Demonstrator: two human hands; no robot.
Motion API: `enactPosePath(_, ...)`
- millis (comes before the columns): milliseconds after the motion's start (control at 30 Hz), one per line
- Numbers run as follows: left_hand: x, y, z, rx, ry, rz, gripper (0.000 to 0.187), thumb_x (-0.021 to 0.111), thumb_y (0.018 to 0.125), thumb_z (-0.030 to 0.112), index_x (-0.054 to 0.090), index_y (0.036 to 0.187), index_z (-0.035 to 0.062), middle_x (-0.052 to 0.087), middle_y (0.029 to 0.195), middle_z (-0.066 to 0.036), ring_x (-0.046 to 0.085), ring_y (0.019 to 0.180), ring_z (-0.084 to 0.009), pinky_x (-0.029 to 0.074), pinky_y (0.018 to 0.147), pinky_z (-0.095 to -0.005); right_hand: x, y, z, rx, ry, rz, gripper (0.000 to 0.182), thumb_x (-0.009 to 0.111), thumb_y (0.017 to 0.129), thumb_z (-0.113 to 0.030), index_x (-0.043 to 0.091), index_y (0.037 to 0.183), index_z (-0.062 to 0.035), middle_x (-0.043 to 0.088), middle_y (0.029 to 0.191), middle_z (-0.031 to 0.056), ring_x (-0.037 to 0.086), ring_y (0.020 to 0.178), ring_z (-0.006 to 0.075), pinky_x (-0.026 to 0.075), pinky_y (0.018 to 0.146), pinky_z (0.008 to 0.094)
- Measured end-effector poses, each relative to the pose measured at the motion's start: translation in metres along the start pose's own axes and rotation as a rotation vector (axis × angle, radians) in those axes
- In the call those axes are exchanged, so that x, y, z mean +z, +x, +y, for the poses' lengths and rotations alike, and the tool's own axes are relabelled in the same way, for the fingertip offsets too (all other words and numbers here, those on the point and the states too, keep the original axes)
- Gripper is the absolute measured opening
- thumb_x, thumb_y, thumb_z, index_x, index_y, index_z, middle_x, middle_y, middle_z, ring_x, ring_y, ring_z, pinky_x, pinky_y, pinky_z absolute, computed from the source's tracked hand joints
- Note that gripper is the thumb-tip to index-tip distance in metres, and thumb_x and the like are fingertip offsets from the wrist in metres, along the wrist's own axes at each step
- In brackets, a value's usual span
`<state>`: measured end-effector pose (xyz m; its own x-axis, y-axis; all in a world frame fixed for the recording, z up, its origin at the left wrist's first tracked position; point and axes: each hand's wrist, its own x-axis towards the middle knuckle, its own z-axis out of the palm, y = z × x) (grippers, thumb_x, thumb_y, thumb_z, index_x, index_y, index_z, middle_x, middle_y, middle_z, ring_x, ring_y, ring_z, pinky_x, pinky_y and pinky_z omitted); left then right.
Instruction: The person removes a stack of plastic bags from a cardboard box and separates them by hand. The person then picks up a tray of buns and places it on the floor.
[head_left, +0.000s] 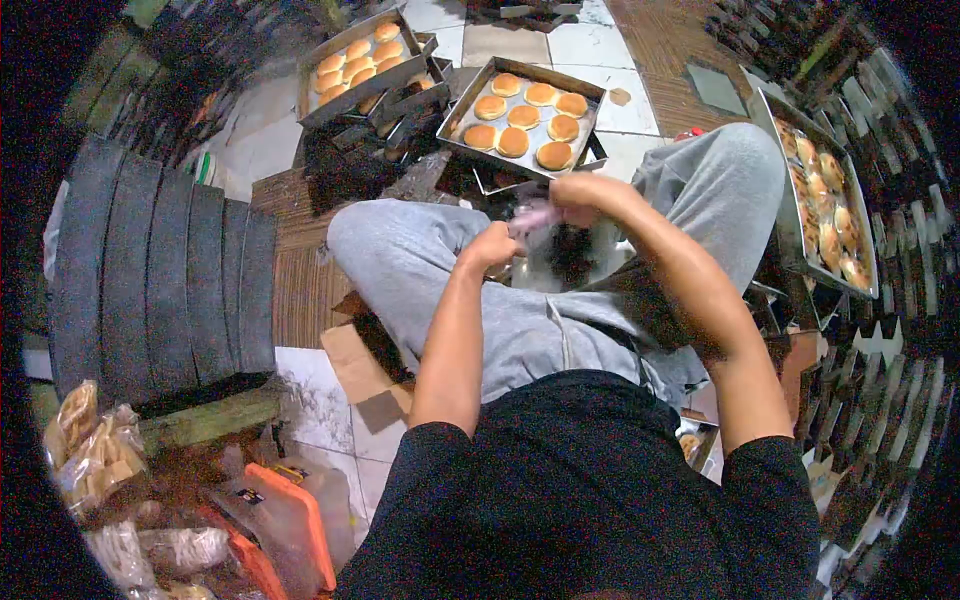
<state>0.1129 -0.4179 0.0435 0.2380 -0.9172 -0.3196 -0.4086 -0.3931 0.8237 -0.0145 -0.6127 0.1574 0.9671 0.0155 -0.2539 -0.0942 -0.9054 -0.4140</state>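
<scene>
I sit with grey-trousered knees apart, both hands raised between them. My left hand (492, 246) and my right hand (572, 191) pinch the two ends of a thin, pale plastic wrapper (536, 217), blurred by motion; what is inside it cannot be made out. Straight ahead on the floor stands a metal tray (484, 72) with several round golden buns (513, 141). It lies just beyond my right hand.
A second tray of buns (316, 62) lies at the far left on stacked empty trays. A third tray of buns (787, 190) stands by my right knee. Dark stacked trays (160, 270) fill the left; bagged buns (95, 450) and an orange lid (295, 520) lie near left.
</scene>
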Motion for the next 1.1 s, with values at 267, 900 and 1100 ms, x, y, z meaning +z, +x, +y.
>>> enactPosePath(267,0.005,-0.02,0.02,0.01,-0.067,0.116,0.028,0.066,0.087,0.022,0.072,0.101,-0.0011,0.072,0.087,-0.01,0.063,0.081,-0.0164,0.051,0.076,-0.0367,0.037,-0.025,-0.046,0.121,-0.012,0.056,0.012,0.062,0.068,-0.004,0.069,0.077,-0.0001,0.068,0.079,0.0236,0.068,0.08,0.0418,0.054,0.065,0.0481)
enactPosePath(900,-0.005,-0.086,0.083,0.181,-0.355,0.819,0.052,0.067,0.088,0.023,0.052,0.133,0.0012,0.053,0.135,-0.023,0.053,0.125,-0.0393,0.042,0.107,-0.0419,0.04,-0.033,-0.044,0.241,0.372,-0.033,0.061,0.07,0.081,-0.006,0.044,0.136,0.0008,0.065,0.112,0.0231,0.064,0.106,0.0339,0.05,0.086,0.0406)
enactPosePath(1100,-0.009,-0.187,-0.049,-0.345,-0.217,1.371,0.013,0.059,0.089,0.007,0.067,0.098,0.0032,0.067,0.091,-0.016,0.064,0.091,-0.0331,0.05,0.082,-0.0422,-0.024,-0.065,0.011,0.363,-0.587,0.364,0.057,0.068,0.09,-0.028,0.049,0.139,-0.0065,0.053,0.137,0.0215,0.047,0.127,0.0399,0.035,0.108,0.0482)
